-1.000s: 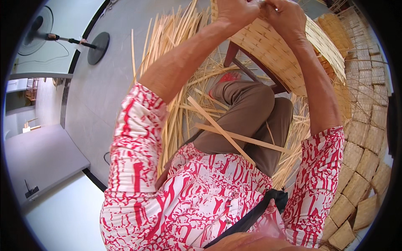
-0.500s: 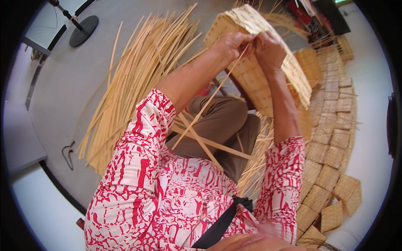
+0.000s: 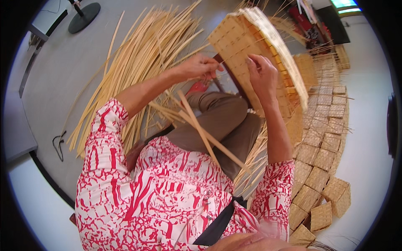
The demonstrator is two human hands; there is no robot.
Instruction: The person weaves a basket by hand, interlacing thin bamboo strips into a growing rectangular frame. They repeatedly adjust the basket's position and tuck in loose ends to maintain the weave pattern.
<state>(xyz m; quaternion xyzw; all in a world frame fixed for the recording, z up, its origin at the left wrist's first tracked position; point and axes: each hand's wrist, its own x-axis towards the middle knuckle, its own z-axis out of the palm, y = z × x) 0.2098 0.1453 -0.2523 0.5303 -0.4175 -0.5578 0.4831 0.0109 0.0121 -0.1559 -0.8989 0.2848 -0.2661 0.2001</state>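
My left hand is pinched closed near the left edge of a large woven piece. Whatever lies between its fingertips is too thin to make out. Across a gap, my right hand is raised in front of the same piece, thumb and fingers curled together. What it pinches, if anything, cannot be made out. The woven piece is tan, stands tilted, and has a thick pale band along its far right rim. Flat pale strips cross over my lap, below both hands.
A big heap of loose strips covers the floor at left. Rows of small woven boxes run down the right side, beside more strips. A round black stand base and a dark cord lie farther left.
My hands have come apart and lower, the left moving leftward. The long thin strip that hung from them toward my lap no longer shows.
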